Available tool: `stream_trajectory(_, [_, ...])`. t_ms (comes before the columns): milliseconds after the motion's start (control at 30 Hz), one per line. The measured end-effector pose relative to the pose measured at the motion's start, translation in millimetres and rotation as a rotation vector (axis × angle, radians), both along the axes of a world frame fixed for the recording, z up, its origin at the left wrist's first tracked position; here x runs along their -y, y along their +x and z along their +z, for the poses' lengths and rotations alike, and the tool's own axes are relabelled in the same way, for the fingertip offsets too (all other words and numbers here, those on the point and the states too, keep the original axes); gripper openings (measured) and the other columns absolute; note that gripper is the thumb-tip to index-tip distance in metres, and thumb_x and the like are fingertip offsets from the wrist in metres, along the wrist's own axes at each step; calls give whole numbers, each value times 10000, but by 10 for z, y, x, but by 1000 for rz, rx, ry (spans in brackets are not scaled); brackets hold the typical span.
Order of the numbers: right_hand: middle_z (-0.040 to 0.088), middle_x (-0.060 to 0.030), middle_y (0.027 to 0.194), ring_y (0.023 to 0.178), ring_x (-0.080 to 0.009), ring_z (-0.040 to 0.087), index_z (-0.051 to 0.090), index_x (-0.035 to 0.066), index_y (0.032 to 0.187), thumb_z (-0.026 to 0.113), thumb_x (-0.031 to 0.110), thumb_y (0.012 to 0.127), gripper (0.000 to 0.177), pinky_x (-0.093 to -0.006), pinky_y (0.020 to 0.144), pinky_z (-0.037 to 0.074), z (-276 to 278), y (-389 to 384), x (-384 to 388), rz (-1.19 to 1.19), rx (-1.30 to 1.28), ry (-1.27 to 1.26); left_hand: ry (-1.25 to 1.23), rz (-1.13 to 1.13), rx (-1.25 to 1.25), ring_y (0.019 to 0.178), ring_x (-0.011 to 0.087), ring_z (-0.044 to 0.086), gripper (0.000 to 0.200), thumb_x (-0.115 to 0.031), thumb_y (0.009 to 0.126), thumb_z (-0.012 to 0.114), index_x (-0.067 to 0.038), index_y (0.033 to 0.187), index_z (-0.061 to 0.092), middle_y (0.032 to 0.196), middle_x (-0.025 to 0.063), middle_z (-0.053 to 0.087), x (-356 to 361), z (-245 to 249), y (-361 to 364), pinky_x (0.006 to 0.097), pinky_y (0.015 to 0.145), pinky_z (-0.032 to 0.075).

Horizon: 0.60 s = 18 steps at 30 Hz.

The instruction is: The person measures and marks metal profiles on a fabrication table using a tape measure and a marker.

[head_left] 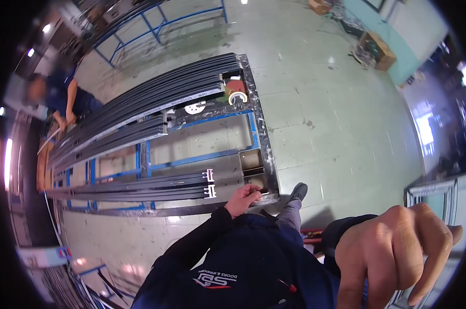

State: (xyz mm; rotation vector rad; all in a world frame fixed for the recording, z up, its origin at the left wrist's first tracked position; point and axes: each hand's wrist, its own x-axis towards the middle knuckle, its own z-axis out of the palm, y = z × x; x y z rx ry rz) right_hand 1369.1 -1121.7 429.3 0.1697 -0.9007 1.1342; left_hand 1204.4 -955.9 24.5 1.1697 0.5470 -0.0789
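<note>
My left hand [242,200] is at the near right corner of the workbench, beside a small divided box [252,160]. Its fingers are curled together at the box's near compartment, and whatever they pinch is too small or hidden to make out. My right hand [392,252] is raised close to the camera at the lower right, its back toward me. Its fingers hang bent and apart, with nothing visible in them. Dark profiles [191,192] with pale cut ends lie just left of my left hand.
A larger stack of dark profiles [155,92] runs along the bench's far side, near a roll of tape [237,98]. The workbench frame [258,121] has a blue inner frame. Another person [70,100] stands at its far left end. A cardboard box [378,50] sits by the wall.
</note>
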Motion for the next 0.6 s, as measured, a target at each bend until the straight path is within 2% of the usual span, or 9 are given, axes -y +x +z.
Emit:
stream_trajectory(33, [419,-45,538,535,-224,596,640,-13,868,386,320,1074,467,-670,751,594,-76,225,-11,36,-24,41,38,37,3,939,105,640,285,-147,997,602,-1,1238,558,1037,47,678,108,-2,221,262,843,508])
stream_trajectory(133, [418,-41,546,529,-209,585,631,-8,838,378,303,1074,465,-660,765,595,-280,1072,126,108,-65,153,165,156,-19,934,93,627,252,-142,998,602,3,1203,575,1018,42,671,395,108,1024,247,840,501])
stream_trajectory(233, [430,-37,543,521,-189,569,615,6,711,372,294,1075,524,-625,787,602,-226,1911,415,153,-64,84,135,376,4,929,96,627,231,-122,993,606,9,1183,583,1015,43,664,771,164,1750,249,847,506])
stream_trajectory(367, [442,-32,541,494,-167,533,593,25,625,373,351,1079,601,-588,803,606,-141,2781,655,153,-48,83,212,274,-48,953,106,633,247,-110,985,618,19,1192,577,1032,54,664,982,179,2393,257,847,515])
stream_trajectory(467, [454,-32,548,477,-158,501,594,36,628,383,395,1076,612,-579,795,608,-165,3257,772,167,-45,73,353,251,-126,933,120,652,251,-121,984,621,13,1194,586,1016,82,690,993,223,2756,272,828,524])
stream_trajectory(567, [469,-37,559,468,-156,477,593,42,627,390,413,1073,615,-569,775,614,-129,3691,749,184,-43,8,374,271,-152,912,144,665,242,-137,969,642,13,1156,613,983,94,703,1028,-8,3046,294,822,531])
stream_trajectory(600, [473,-40,562,467,-157,473,593,42,627,390,413,1073,614,-563,771,616,-128,3787,812,120,-52,-20,398,268,-164,912,150,668,240,-147,965,648,13,1141,622,983,97,705,1055,-142,3102,297,823,532])
